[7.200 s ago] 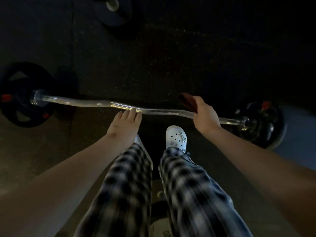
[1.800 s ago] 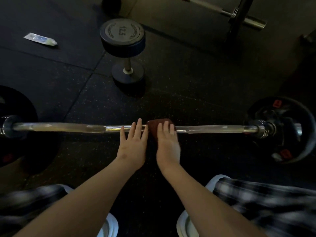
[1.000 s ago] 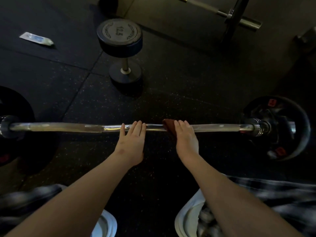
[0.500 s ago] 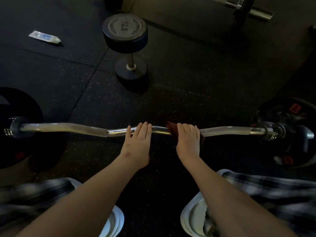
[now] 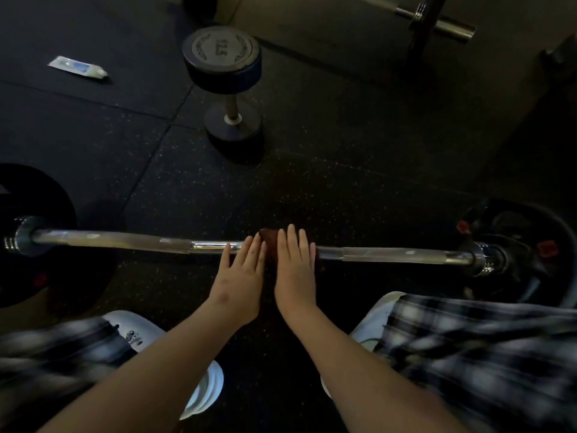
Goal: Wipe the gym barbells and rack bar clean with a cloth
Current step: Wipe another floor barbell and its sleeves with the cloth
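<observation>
A chrome curl barbell (image 5: 125, 240) lies across the dark rubber floor, with black plates at its left end (image 5: 34, 232) and right end (image 5: 515, 254). My left hand (image 5: 240, 273) rests flat on the middle of the bar, fingers straight. Right beside it, my right hand (image 5: 295, 270) presses a dark red cloth (image 5: 269, 242) onto the bar with straight fingers. Most of the cloth is hidden under that hand; only its far left edge shows between the two hands.
A 12.5 dumbbell (image 5: 224, 79) stands on end beyond the bar. A small white and blue tube (image 5: 78, 67) lies at the far left. Another barbell (image 5: 437, 20) sits at the top right. My white shoes (image 5: 199, 392) and plaid trousers (image 5: 484, 345) are near the bottom.
My right hand slid the cloth left along the bar until it lies next to my left hand. The left hand stayed on the bar's middle.
</observation>
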